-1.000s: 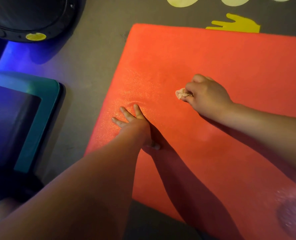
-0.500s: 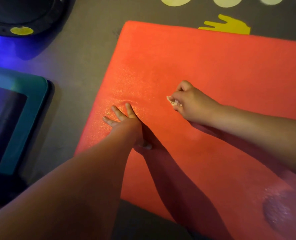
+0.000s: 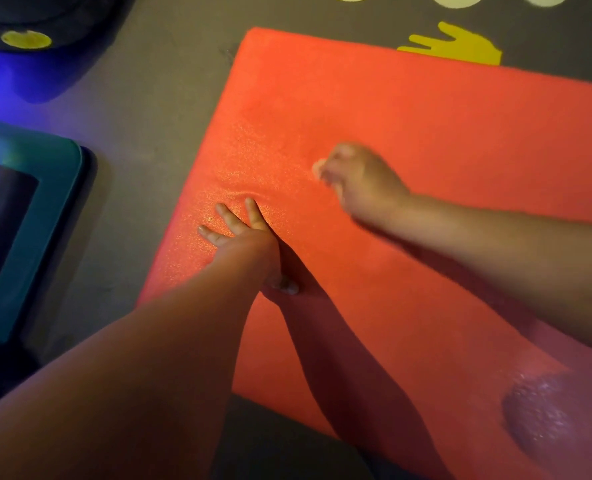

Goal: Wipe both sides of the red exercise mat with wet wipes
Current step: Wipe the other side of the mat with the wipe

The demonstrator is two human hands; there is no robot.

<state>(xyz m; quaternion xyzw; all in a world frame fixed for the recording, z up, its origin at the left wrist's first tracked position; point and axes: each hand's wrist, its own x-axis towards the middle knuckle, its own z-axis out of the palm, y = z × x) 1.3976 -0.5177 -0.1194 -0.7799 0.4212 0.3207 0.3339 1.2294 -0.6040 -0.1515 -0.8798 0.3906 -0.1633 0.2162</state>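
Right fingers point(image 3: 343, 156) motion-blurred, wet wipe point(image 3: 317, 167) barely visible, red mat point(image 3: 426, 126) cropped

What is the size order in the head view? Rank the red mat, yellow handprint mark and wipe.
1. Red exercise mat
2. Yellow handprint mark
3. Wet wipe, mostly hidden in the blurred right hand, so judged by its visible bit

Right hand point(image 3: 360, 183) slid wipe point(image 3: 318, 167) leftward across mat point(image 3: 426, 109).

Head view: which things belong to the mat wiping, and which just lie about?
In use: mat, wipe, right hand gripping it, left hand pressing the mat.
Lying about: teal-edged pad, dark round object, yellow hand print and pale dots on the floor.
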